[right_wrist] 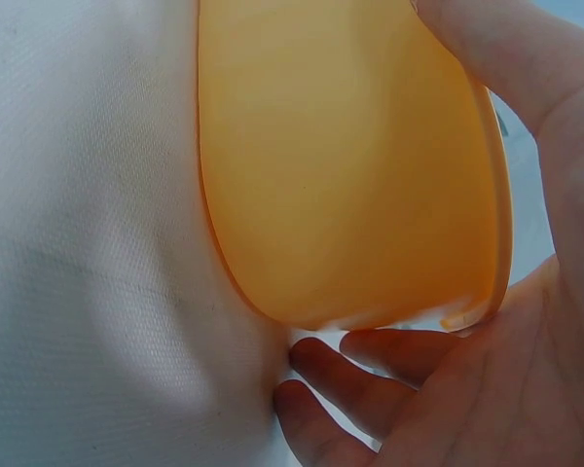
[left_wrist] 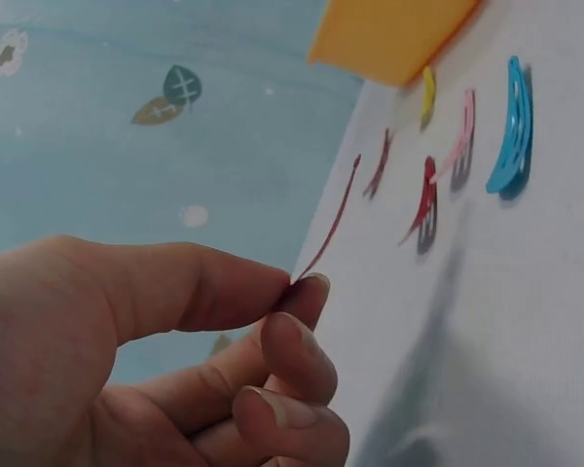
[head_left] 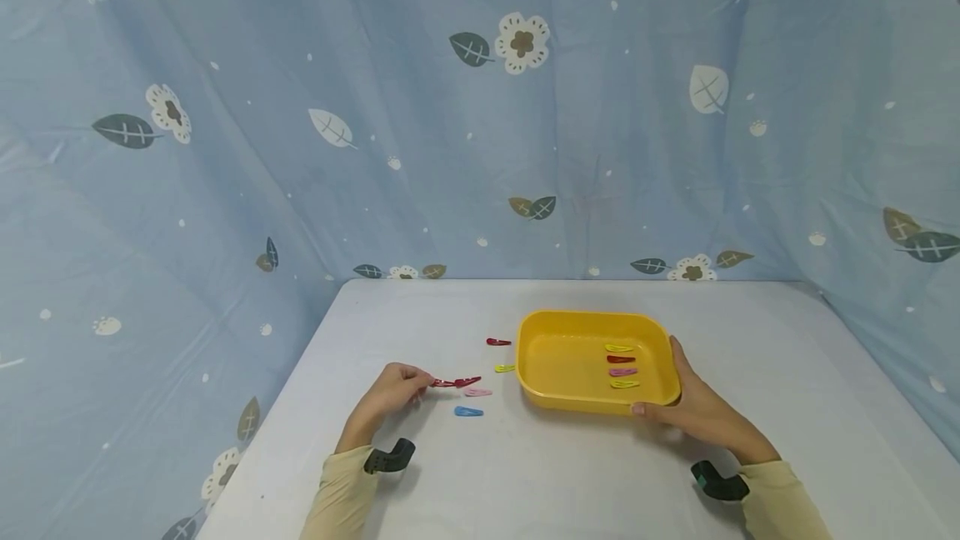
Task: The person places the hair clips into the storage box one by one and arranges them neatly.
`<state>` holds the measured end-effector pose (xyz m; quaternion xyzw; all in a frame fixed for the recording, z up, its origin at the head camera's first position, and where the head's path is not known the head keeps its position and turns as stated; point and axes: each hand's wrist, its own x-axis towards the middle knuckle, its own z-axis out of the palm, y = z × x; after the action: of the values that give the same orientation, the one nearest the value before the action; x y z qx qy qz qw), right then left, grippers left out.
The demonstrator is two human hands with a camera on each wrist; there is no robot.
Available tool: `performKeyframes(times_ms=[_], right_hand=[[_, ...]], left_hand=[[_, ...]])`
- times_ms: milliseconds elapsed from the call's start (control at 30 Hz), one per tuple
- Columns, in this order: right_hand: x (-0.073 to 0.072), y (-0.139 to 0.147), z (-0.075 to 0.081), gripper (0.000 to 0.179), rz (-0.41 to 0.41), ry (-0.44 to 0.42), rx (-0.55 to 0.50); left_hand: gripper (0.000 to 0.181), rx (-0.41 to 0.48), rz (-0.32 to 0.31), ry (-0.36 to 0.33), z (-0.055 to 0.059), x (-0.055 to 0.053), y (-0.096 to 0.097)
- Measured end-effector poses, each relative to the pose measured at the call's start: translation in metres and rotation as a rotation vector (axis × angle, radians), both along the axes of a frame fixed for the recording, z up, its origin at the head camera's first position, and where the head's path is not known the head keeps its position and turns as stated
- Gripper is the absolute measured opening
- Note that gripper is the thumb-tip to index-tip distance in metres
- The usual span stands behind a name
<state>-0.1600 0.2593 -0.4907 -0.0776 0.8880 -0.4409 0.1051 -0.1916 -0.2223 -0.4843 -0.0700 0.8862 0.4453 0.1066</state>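
Note:
My left hand (head_left: 393, 392) pinches a red hair clip (left_wrist: 336, 222) by its end, between thumb and forefinger, raised off the table in the left wrist view. Close by lie a second red clip (head_left: 468, 381), a pink clip (head_left: 477, 392) and a blue clip (head_left: 468, 412). With my right hand (head_left: 701, 408) I grip the near right corner of a yellow tray (head_left: 570, 403), thumb at the front wall and fingers along the right side. Inside the tray, in a column, are a yellow clip (head_left: 618, 348), a red one (head_left: 621, 359), a pink one (head_left: 623, 372) and another yellow one (head_left: 625, 385).
A dark red clip (head_left: 498, 342) and a yellow clip (head_left: 504, 368) lie just left of the tray. Everything stands on a white table (head_left: 555, 482), backed by a blue patterned cloth (head_left: 420, 107). A black wrist device (head_left: 390, 457) sits at each sleeve.

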Motion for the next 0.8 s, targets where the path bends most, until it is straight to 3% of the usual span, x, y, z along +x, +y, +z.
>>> performKeyframes(times_ms=[233, 800], right_hand=[[0.0003, -0.0001, -0.0008, 0.138, 0.002, -0.002, -0.012], [-0.0006, -0.0004, -0.0011, 0.139, -0.007, -0.007, 0.001]], left_hand=[[0.022, 0.060, -0.003, -0.006, 0.0021, -0.0018, 0.0014], [0.033, 0.258, -0.102, -0.043, 0.0063, -0.0008, 0.0066]])
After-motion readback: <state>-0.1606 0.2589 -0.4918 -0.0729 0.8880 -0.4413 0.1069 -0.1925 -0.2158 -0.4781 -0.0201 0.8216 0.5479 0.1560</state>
